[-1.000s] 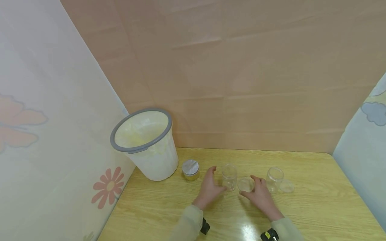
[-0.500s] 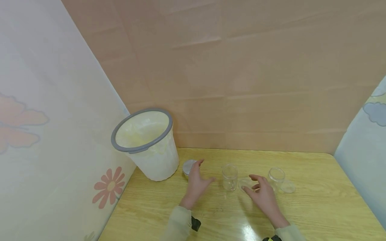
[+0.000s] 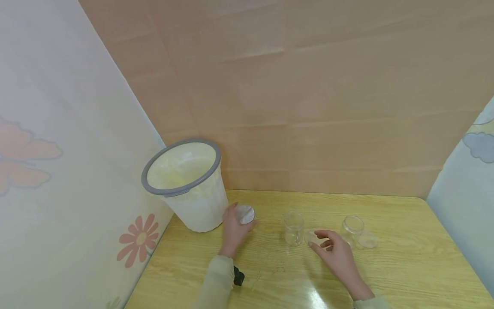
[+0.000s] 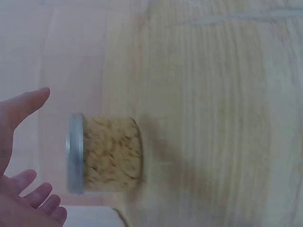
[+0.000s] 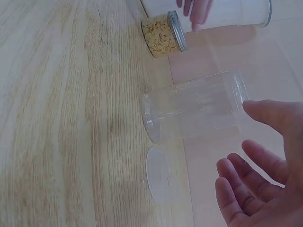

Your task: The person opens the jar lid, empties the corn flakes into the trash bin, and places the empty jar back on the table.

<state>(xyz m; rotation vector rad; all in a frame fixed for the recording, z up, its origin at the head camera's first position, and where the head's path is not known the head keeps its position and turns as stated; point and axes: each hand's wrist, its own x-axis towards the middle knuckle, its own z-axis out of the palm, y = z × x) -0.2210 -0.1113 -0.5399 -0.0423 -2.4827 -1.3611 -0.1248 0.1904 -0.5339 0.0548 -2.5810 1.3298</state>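
Note:
A clear jar (image 4: 111,153) with a silver lid (image 3: 245,214) stands on the table, filled with pale yellow flakes. My left hand (image 3: 234,229) is spread about this jar, thumb on one side and fingers on the other. In the left wrist view a gap shows between that hand and the jar. My right hand (image 3: 339,259) hovers, fingers loosely bent and holding nothing, over a clear flat lid (image 5: 160,174). Just left of that lid stands a tall clear jar (image 5: 194,106), with nothing visible inside. Part of the lid is hidden by my right hand in the head view.
A white bin (image 3: 202,208) with a grey rim stands directly behind and left of the flake jar. To the right are a second clear jar (image 3: 352,227) and another clear lid (image 3: 368,239). A brown covered wall (image 3: 328,107) closes off the table's back edge.
My left hand has moved left, from beside the tall clear jar to the silver-lidded jar. The right hand has drawn back slightly from the clear lid, its fingers more bent.

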